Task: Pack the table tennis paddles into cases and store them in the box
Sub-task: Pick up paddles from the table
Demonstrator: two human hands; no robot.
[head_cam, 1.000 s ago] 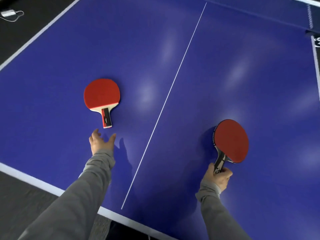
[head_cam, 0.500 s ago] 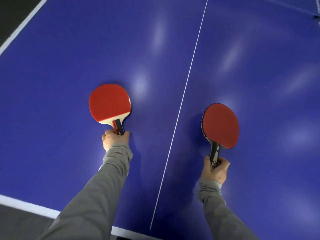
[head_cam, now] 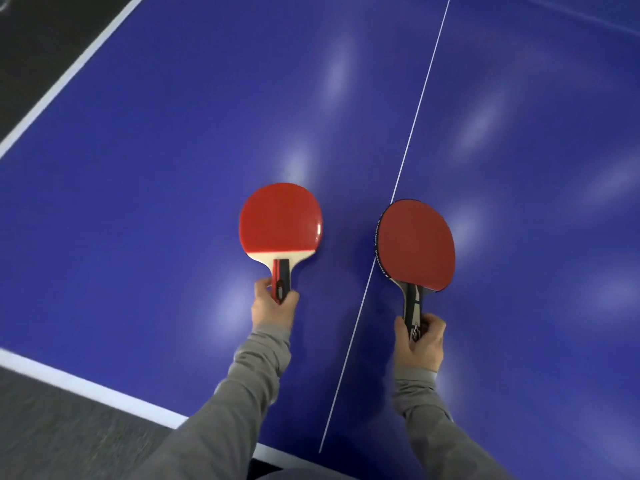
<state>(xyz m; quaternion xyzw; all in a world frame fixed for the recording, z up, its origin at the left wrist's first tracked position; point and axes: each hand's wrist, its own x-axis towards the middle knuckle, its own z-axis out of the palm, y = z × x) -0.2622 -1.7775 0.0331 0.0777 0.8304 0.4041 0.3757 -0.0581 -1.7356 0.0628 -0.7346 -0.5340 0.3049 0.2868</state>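
Hands: left hand (head_cam: 275, 306) wraps the short red-and-black handle of the left paddle (head_cam: 281, 221); right hand (head_cam: 419, 341) wraps the longer dark handle of the right paddle (head_cam: 417, 244). Each grip is curled round its handle, low near the butt end.
Paddles: both red faces up, blades pointing toward the far edge of the table (head_cam: 173, 168), side by side and apart, either side of the white centre line (head_cam: 401, 171), near the near edge. Whether the blades rest on the surface or float just above it, I cannot tell.
Cases and box: not in view, so the packing steps are all undone.
Risk, slip: each grip sits at the tail of the handle, so the blade weight hangs far from the fingers; a quick swing could twist a paddle loose and drop it on the table or over the near edge to the floor (head_cam: 69, 427).
Risk, clash: the two blades are close across the centre line; bringing the hands together carelessly could knock rubber against rubber or edge against edge.
Risk, busy hands: with both hands full, opening a case would likely need one paddle set down first; fumbling the zip while holding both invites a drop.
Risk, rubber: dragging a face across the table could scuff or dirty it.
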